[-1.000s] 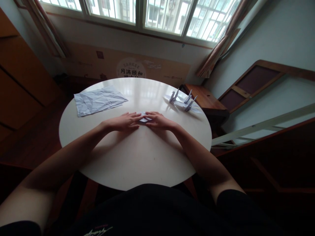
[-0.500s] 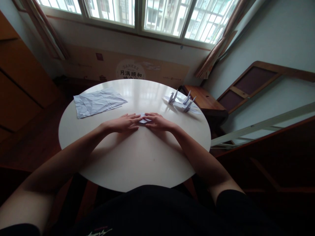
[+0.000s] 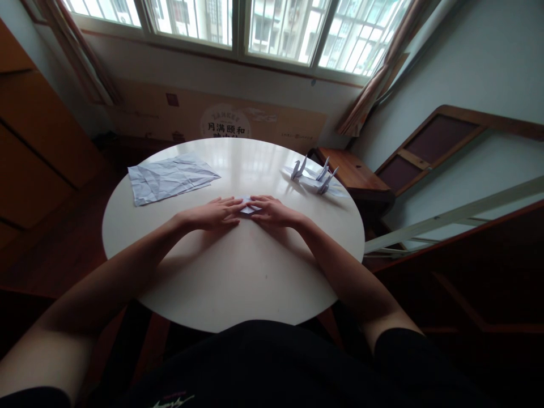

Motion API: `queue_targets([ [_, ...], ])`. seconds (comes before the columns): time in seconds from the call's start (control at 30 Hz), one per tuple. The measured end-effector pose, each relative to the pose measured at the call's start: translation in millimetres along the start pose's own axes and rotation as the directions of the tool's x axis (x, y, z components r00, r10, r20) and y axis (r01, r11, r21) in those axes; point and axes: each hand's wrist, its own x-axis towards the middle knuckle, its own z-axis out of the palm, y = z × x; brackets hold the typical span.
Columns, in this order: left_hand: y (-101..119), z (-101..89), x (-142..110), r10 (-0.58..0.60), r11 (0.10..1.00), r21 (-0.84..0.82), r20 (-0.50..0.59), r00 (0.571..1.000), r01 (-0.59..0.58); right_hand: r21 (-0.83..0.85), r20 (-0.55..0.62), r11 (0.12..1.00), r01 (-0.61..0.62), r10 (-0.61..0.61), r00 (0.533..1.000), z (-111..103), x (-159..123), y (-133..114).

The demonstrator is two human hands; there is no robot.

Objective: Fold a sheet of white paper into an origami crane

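A small folded piece of white paper (image 3: 250, 209) lies flat near the middle of the round table, partly covered by my fingers. From the left, my left hand (image 3: 216, 212) rests on it with fingers stretched out. My right hand (image 3: 272, 211) comes from the right, its fingers extended over the paper's other side. The fingertips of both hands nearly meet on the paper. Both hands are open, pressing down rather than gripping.
Creased white paper sheets (image 3: 170, 180) lie at the table's back left. Several folded paper cranes (image 3: 318, 180) stand at the back right. The white round table (image 3: 238, 283) has a wooden stool or side table (image 3: 352, 170) beyond its right edge.
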Motion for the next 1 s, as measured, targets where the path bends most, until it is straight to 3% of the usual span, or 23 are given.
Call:
queue_targets([
  [1.0, -1.5, 0.7, 0.0, 0.004, 1.0, 0.009, 0.0, 1.0, -0.004, -0.008, 0.01, 1.0, -0.025, 0.025, 1.0, -2.8, -1.3, -5.3],
])
